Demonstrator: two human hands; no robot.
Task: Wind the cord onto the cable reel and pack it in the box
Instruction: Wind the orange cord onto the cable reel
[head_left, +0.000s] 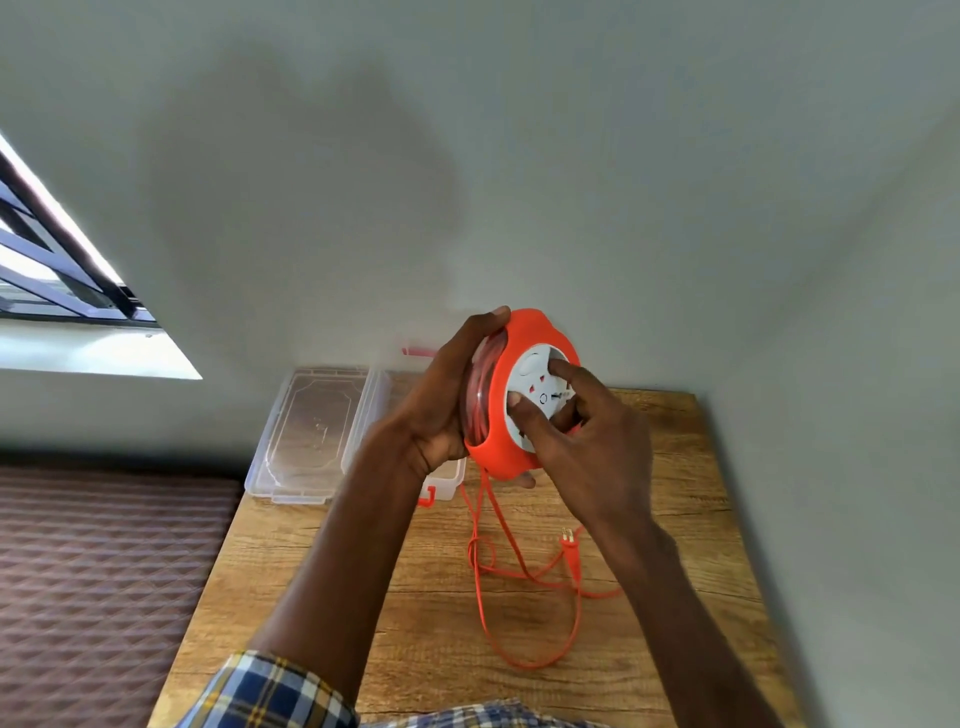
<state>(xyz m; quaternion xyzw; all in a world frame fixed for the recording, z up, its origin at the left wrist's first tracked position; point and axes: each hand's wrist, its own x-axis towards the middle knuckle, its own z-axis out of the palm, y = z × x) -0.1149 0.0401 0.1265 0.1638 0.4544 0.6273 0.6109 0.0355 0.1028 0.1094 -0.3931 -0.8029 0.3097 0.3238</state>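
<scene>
We hold reel above worktop: left hand grips rim, right hand fingers pinch white hub. Approx half wound; cord w/ plug loose on worktop. Box open behind, packing left.

Left hand raised, fingers curled in a grip; right hand raised, fingertips pressing forward.

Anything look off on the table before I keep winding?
Nothing damaged. Much of the orange cord lies in loose loops on the table, the plug among them, unwound from the reel. The lid lies beside the box.
</scene>
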